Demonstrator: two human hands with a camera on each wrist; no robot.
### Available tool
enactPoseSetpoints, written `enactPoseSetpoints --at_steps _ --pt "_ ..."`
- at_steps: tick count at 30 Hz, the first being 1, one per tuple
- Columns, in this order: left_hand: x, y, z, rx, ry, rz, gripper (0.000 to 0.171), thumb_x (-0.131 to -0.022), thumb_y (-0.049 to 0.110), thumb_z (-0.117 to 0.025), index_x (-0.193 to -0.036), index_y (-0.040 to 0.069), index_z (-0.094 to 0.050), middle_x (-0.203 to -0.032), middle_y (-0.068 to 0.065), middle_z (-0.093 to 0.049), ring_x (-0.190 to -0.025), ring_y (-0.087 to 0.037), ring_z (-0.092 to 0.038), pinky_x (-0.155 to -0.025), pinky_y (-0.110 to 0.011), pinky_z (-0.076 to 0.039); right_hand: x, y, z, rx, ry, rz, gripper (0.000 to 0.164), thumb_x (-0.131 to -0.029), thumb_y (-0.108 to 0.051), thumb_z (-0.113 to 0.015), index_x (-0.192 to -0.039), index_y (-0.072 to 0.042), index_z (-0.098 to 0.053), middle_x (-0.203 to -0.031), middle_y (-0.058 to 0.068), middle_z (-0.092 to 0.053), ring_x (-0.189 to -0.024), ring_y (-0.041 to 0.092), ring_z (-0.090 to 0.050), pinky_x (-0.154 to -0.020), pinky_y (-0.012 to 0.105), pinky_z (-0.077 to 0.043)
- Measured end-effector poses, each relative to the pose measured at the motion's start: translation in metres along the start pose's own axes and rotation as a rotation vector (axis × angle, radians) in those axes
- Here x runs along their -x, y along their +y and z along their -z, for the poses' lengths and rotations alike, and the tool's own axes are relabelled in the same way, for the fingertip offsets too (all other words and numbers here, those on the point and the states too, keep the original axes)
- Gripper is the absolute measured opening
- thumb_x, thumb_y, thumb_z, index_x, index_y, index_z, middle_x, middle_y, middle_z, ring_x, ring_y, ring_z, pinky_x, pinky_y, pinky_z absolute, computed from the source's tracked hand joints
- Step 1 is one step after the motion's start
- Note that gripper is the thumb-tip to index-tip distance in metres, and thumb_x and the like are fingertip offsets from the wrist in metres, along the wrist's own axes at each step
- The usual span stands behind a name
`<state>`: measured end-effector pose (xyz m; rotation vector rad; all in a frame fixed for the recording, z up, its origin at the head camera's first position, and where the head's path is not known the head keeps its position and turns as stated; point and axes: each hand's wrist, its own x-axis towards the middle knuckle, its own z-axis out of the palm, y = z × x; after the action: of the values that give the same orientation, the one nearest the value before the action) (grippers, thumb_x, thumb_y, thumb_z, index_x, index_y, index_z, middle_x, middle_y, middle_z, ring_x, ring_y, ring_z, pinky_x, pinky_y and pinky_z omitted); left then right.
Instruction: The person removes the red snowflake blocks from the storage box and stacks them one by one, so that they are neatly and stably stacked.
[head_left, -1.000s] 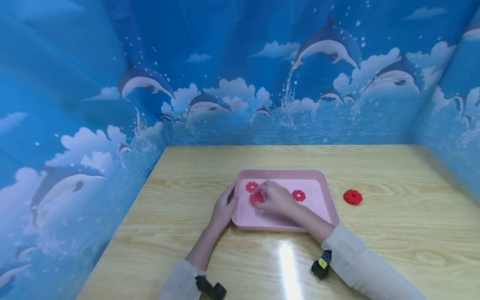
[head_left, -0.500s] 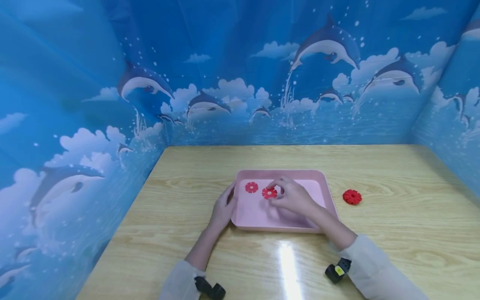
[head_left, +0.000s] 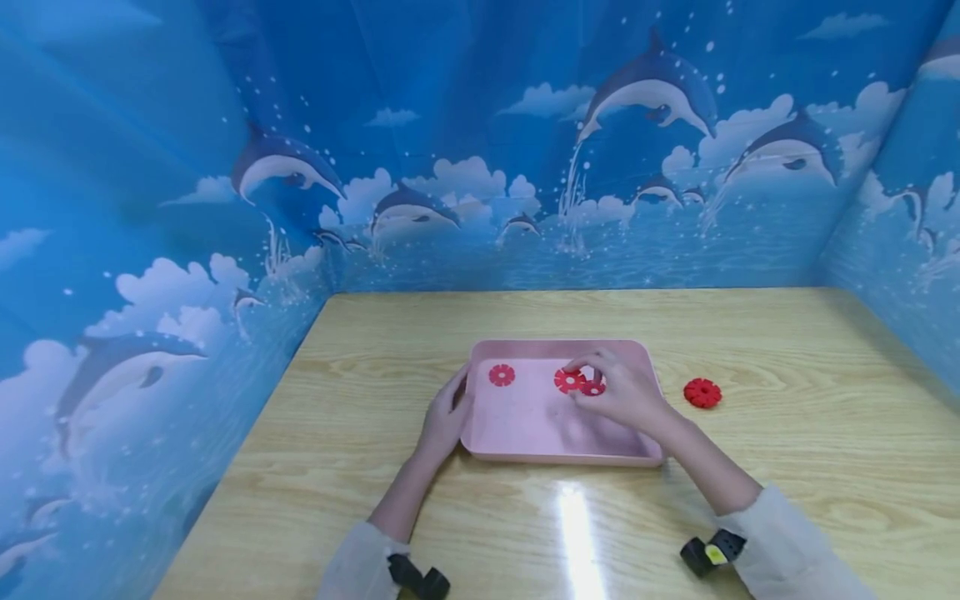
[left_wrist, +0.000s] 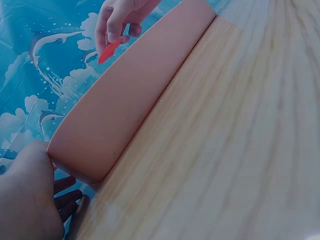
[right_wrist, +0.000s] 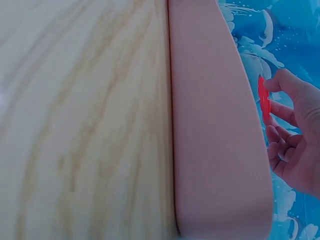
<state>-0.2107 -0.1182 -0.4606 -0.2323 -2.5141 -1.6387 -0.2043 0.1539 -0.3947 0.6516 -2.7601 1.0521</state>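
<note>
My right hand pinches a red snowflake disc, a notched plastic building piece, between thumb and fingertips over the pink tray. From the side, in the right wrist view, this disc is seen edge-on above the rim. Another red disc lies in the tray, partly covered by the right fingers. A third disc lies in the tray's far left corner area. My left hand holds the tray's left end; in the left wrist view its thumb side meets the rim and its fingers are partly hidden.
Right of the tray, a thicker red piece, seemingly stacked discs, rests on the wooden table. Low walls ring the tray. A blue dolphin-printed backdrop stands behind and at both sides of the table.
The right hand has carried the pinched disc rightward across the tray, from beside the left disc to beside the right one. The left hand stays at the tray's left end.
</note>
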Motion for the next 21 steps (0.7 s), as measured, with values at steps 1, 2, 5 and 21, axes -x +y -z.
enactPoseSetpoints --at_steps 1,2,5,21 --pt "0.0 0.0 0.0 0.0 0.001 0.002 0.044 -0.096 0.013 -0.047 -0.138 0.008 -0.041 -0.137 -0.012 -0.042 -0.127 -0.026 -0.036 -0.105 -0.037 -0.028 0.001 0.001 0.002 -0.002 0.002 -0.001 0.033 -0.075 -0.015 -0.073 -0.106 -0.013 -0.064 -0.094 0.001 -0.052 -0.075 0.02 -0.048 -0.051 0.026 -0.042" --pt "0.0 0.0 0.0 0.002 0.003 0.002 0.043 -0.096 0.013 -0.047 -0.138 0.008 -0.041 -0.137 -0.012 -0.042 -0.127 -0.026 -0.036 -0.105 -0.037 -0.028 0.003 0.001 0.005 0.0 0.004 -0.003 0.033 -0.075 -0.016 -0.073 -0.106 -0.013 -0.064 -0.093 0.002 -0.051 -0.074 0.021 -0.047 -0.049 0.026 -0.041" --pt "0.001 0.001 0.0 0.004 0.006 0.001 0.043 -0.095 0.013 -0.048 -0.138 0.007 -0.041 -0.137 -0.012 -0.043 -0.126 -0.027 -0.037 -0.105 -0.038 -0.029 0.007 0.004 0.012 0.013 0.009 -0.023 0.034 -0.075 -0.016 -0.074 -0.107 -0.014 -0.063 -0.091 0.005 -0.049 -0.072 0.022 -0.047 -0.045 0.026 -0.037" --pt "0.001 0.001 0.0 0.004 0.011 0.007 0.044 -0.095 0.012 -0.048 -0.138 0.007 -0.041 -0.137 -0.012 -0.043 -0.126 -0.027 -0.037 -0.104 -0.038 -0.029 0.034 0.028 0.054 0.072 0.132 -0.045 0.036 -0.072 -0.006 -0.074 -0.107 -0.008 -0.064 -0.1 0.006 -0.054 -0.072 0.021 -0.044 -0.045 0.024 -0.039"
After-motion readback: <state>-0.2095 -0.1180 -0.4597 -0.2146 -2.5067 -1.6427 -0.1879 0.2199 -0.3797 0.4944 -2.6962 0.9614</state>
